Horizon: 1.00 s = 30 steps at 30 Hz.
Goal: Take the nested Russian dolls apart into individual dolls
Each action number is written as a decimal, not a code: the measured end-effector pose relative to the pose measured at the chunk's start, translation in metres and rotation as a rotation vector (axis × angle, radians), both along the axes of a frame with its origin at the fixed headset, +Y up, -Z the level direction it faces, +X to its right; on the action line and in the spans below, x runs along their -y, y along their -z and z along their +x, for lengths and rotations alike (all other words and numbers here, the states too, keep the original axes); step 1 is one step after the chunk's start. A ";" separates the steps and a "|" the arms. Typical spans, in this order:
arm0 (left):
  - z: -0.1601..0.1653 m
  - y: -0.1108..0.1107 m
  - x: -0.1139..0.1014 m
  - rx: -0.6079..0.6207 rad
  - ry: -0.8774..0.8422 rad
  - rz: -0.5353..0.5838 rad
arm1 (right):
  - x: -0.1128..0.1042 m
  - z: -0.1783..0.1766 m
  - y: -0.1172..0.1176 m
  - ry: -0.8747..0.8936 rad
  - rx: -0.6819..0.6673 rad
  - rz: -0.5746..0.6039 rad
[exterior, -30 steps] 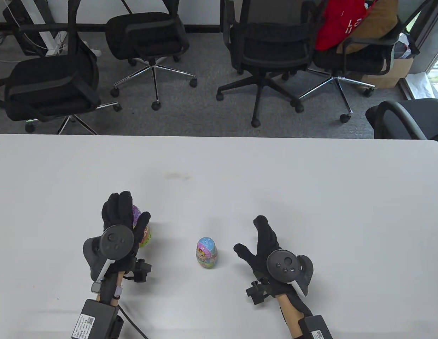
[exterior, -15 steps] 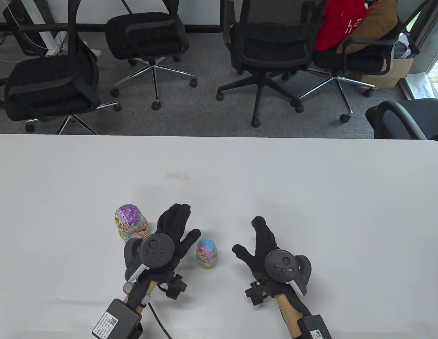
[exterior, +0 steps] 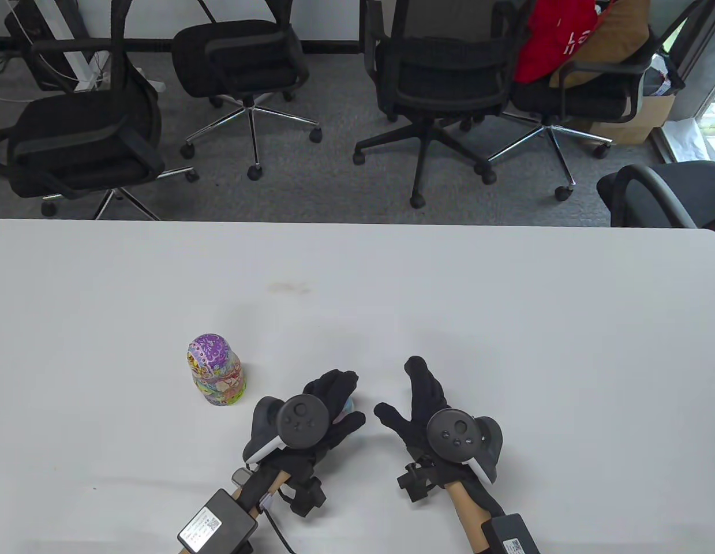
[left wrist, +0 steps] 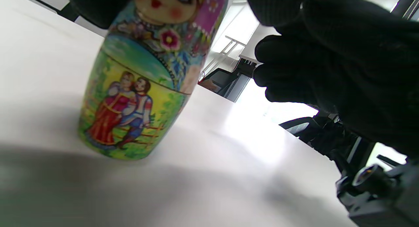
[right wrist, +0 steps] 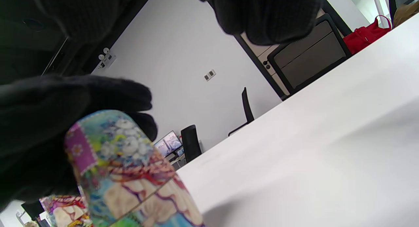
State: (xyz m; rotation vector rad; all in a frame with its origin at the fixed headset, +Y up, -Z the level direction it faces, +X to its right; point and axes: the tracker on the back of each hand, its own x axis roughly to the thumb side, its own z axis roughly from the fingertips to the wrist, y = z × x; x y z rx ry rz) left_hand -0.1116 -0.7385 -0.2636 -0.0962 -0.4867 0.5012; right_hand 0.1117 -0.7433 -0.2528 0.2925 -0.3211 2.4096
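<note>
Partly done: the larger purple-topped doll (exterior: pixel 215 371) stands alone, closed, on the desk (exterior: pixel 507 300), while the left hand (exterior: pixel 325 412) curls over the smaller blue-topped doll (left wrist: pixel 144 79), unopened, right hand (exterior: pixel 426 404) spread beside it.

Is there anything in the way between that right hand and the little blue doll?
Nothing visible. The right hand is open just right of the small doll, only bare table between them. The left hand already covers the doll's top.
</note>
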 end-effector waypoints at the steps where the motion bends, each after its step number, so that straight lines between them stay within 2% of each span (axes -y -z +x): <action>1: 0.001 0.000 0.001 -0.012 0.014 0.017 | 0.000 -0.001 0.000 -0.002 -0.004 -0.004; 6: 0.000 -0.001 0.002 -0.017 0.058 0.122 | 0.003 -0.006 -0.001 -0.017 -0.025 -0.022; 9: -0.002 -0.001 0.001 -0.022 0.044 0.133 | 0.005 -0.009 -0.001 -0.031 -0.043 -0.039; 17: -0.007 -0.006 -0.026 -0.003 -0.109 0.161 | 0.010 -0.020 -0.001 -0.098 -0.147 -0.115; 22: -0.009 -0.009 -0.038 0.026 -0.240 0.122 | 0.013 -0.027 -0.001 -0.114 -0.222 -0.153; 26: -0.009 -0.010 -0.038 0.041 -0.289 0.093 | 0.012 -0.032 -0.003 -0.077 -0.273 -0.165; 30: -0.007 -0.010 -0.036 0.049 -0.285 0.061 | 0.010 -0.037 -0.007 -0.042 -0.254 -0.128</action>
